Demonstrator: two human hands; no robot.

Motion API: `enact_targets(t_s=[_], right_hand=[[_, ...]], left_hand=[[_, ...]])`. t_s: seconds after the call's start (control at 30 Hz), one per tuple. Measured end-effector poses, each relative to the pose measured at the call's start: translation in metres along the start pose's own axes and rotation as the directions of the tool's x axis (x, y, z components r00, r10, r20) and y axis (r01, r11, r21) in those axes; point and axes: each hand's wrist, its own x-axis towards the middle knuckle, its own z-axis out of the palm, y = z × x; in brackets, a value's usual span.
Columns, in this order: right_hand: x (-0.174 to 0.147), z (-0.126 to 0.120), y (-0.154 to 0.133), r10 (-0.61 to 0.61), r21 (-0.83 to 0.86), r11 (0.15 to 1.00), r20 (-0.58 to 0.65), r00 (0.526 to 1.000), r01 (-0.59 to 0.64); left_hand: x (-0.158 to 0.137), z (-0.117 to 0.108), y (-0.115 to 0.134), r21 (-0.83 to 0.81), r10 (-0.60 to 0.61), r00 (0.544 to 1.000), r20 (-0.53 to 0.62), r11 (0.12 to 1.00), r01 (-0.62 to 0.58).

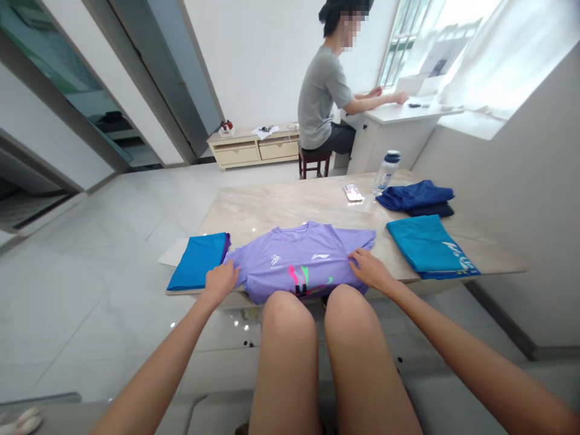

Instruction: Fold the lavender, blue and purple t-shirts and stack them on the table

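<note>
A light purple T-shirt (290, 257) lies front side up on the table, collar away from me, with its lower part hanging over the near edge by my knees. White logos and a pink and green print show on its chest. My left hand (222, 279) is closed on the sleeve at the left. On the other side, the bent fingers of my right hand (368, 269) pinch the shirt's edge just below the right sleeve. A folded blue garment (197, 261) with a purple edge lies beside my left hand.
On the right lie a folded teal garment (428, 244) and a dark blue garment pile (414, 196). A water bottle (386, 174) and a phone (352, 193) stand and lie farther back on the table (272, 202). Beyond, a person (319, 96) sits at a white desk (399, 115).
</note>
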Motion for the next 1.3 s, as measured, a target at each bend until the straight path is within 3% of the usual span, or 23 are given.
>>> enact_targets(t_s=[0.1,0.23,0.33,0.5,0.57,0.63,0.7,0.77,0.83,0.93,1.03,1.1,1.17,1.23,1.3], right_hand=[[0.017,-0.024,0.032,0.196,0.09,0.977,-0.05,0.979,-0.191],[0.043,-0.032,0.067,0.423,0.151,0.897,-0.023,0.906,-0.415],[0.056,-0.024,0.082,0.512,0.122,0.853,-0.006,0.859,-0.507],[0.076,-0.005,0.101,0.689,0.156,0.718,-0.025,0.724,-0.678],[0.086,-0.001,0.108,0.679,0.186,0.726,-0.049,0.732,-0.662],[0.097,0.001,0.116,0.614,0.252,0.771,-0.049,0.788,-0.585],[0.108,0.002,0.121,0.565,0.438,0.752,-0.041,0.824,-0.493],[0.115,0.001,0.122,0.585,0.705,0.587,-0.029,0.81,-0.399],[0.118,-0.002,0.119,0.628,0.892,0.348,0.007,0.778,-0.288],[0.109,-0.014,0.107,0.606,0.967,0.115,0.114,0.787,-0.229],[0.092,-0.031,0.095,0.472,0.936,-0.004,0.311,0.825,-0.351],[0.081,-0.043,0.088,0.383,0.88,0.04,0.425,0.82,-0.474],[0.073,-0.054,0.084,0.372,0.789,0.236,0.466,0.802,-0.568],[0.069,-0.063,0.081,0.42,0.665,0.469,0.41,0.81,-0.581],[0.068,-0.068,0.08,0.46,0.577,0.61,0.299,0.836,-0.543]], left_hand=[[0.013,0.0,-0.006,-0.069,0.129,0.991,-0.028,0.989,-0.131],[0.036,0.022,0.022,-0.233,0.354,0.929,-0.112,0.899,-0.371],[0.05,0.045,0.057,-0.28,0.37,0.918,-0.143,0.874,-0.396],[0.079,0.068,0.093,-0.257,0.311,0.926,-0.216,0.896,-0.361],[0.096,0.068,0.097,-0.235,0.299,0.92,-0.252,0.904,-0.358],[0.117,0.064,0.098,-0.228,0.286,0.921,-0.263,0.91,-0.347],[0.138,0.059,0.098,-0.233,0.285,0.922,-0.263,0.908,-0.347],[0.155,0.056,0.098,-0.243,0.295,0.919,-0.261,0.901,-0.359],[0.166,0.053,0.099,-0.255,0.299,0.92,-0.254,0.897,-0.362],[0.169,0.051,0.1,-0.267,0.293,0.926,-0.239,0.897,-0.352],[0.158,0.05,0.099,-0.268,0.284,0.933,-0.22,0.902,-0.338],[0.146,0.049,0.097,-0.264,0.279,0.937,-0.211,0.907,-0.329],[0.13,0.05,0.093,-0.257,0.276,0.938,-0.207,0.91,-0.325],[0.113,0.052,0.089,-0.248,0.276,0.937,-0.213,0.913,-0.325],[0.093,0.056,0.086,-0.237,0.27,0.936,-0.227,0.916,-0.322]])
